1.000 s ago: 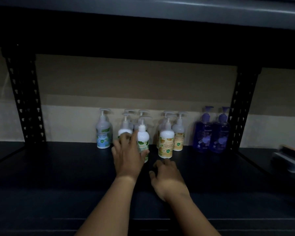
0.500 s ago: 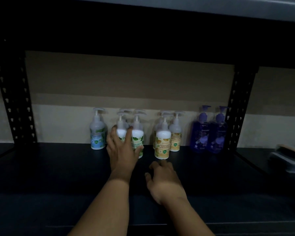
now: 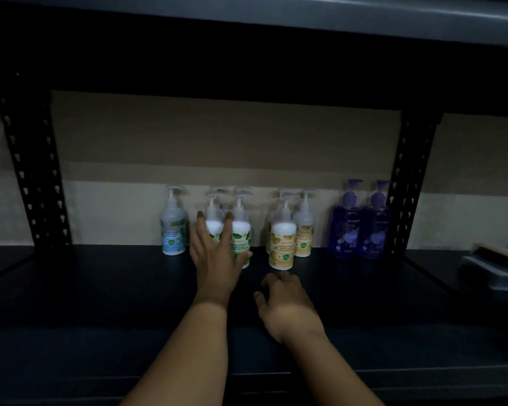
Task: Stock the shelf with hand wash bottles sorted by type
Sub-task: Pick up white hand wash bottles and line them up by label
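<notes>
Pump bottles stand in groups at the back of the dark shelf (image 3: 100, 288). A single blue-label bottle (image 3: 173, 230) is leftmost. To its right stand the green-label bottles (image 3: 241, 235), then the orange-label bottles (image 3: 282, 244), then two purple bottles (image 3: 359, 227). My left hand (image 3: 214, 253) lies against the front of the green-label bottles with straight, spread fingers; its thumb touches the base of the front one. My right hand (image 3: 288, 306) rests on the shelf just before the front orange-label bottle, fingers loosely bent, holding nothing.
Black perforated uprights stand at the left (image 3: 33, 171) and right (image 3: 408, 186) of the bay. An upper shelf (image 3: 276, 13) hangs overhead. A flat stack of boxes (image 3: 493, 268) lies at the far right. A beige wall is behind the bottles.
My left hand has pushed the front green-label bottle back toward the rest of its group and now lies flatter against them. My right hand has barely moved.
</notes>
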